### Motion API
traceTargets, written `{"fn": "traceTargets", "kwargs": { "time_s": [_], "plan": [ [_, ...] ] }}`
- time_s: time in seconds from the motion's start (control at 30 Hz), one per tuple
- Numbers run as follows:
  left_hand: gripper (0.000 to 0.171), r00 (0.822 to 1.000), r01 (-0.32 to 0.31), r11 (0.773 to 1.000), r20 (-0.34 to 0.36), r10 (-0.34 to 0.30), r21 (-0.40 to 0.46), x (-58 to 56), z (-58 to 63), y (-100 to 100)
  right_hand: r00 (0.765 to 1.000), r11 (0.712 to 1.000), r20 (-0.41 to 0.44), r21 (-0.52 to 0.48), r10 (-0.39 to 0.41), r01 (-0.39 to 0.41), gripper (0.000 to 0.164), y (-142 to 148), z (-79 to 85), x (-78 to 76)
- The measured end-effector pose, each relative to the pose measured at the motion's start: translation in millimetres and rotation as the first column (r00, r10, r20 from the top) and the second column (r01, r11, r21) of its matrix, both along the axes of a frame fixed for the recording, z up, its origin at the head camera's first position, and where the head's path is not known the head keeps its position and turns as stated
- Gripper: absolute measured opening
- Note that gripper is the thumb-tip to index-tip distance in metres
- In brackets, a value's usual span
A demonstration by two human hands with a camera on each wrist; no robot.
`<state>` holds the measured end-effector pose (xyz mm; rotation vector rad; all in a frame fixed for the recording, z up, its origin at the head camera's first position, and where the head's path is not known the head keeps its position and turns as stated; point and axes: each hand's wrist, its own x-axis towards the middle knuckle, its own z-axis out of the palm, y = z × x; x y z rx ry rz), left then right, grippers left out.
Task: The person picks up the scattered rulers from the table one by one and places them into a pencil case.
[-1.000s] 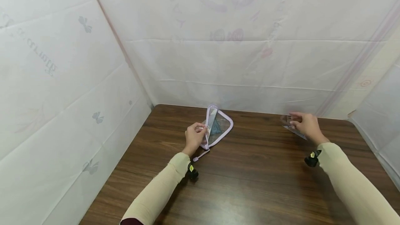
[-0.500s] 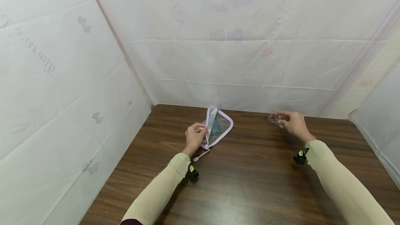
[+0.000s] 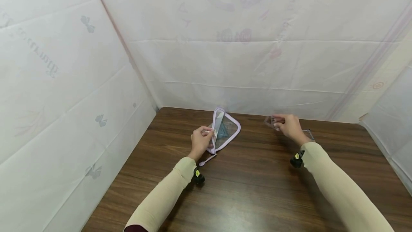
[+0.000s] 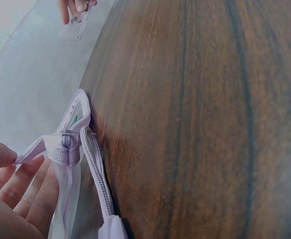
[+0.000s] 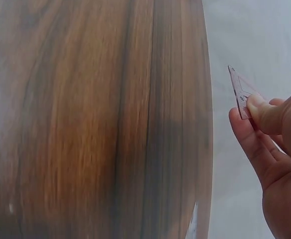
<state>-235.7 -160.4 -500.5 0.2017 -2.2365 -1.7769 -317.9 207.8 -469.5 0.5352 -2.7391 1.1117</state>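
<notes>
My left hand [image 3: 201,140] pinches the edge of a see-through zip pouch [image 3: 232,141] with lilac trim, holding its mouth apart. The left wrist view shows the zip slider [image 4: 66,141] near the fingers and the zip pull strap [image 4: 98,174] hanging down. A blue triangular piece [image 3: 222,130] shows inside the pouch. To the right, my right hand [image 3: 289,126] pinches a clear, pink-tinted set square [image 5: 240,94] between thumb and fingers, above the table's far edge. The fingers hide part of the set square.
A clear flat piece with dark edge marks [image 3: 308,134] lies on the table behind the right wrist. The brown wooden table [image 3: 251,189] meets a pale printed sheet [image 3: 206,67] at its far edge, with more sheeting at both sides.
My right hand has moved left toward the pouch, carrying the set square. The clear flat piece on the table now shows behind the wrist. The left hand and pouch stay in place.
</notes>
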Motion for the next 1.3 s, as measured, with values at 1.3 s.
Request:
{"fn": "traceTargets", "kwargs": {
  "time_s": [1.3],
  "plan": [
    [0.009,1.0,0.011,1.0,-0.008,-0.011,0.004,-0.3,-0.2,0,0.993,0.988,0.051,-0.113,0.108,-0.102,0.032,-93,-3.1,-11.4]
  ]
}}
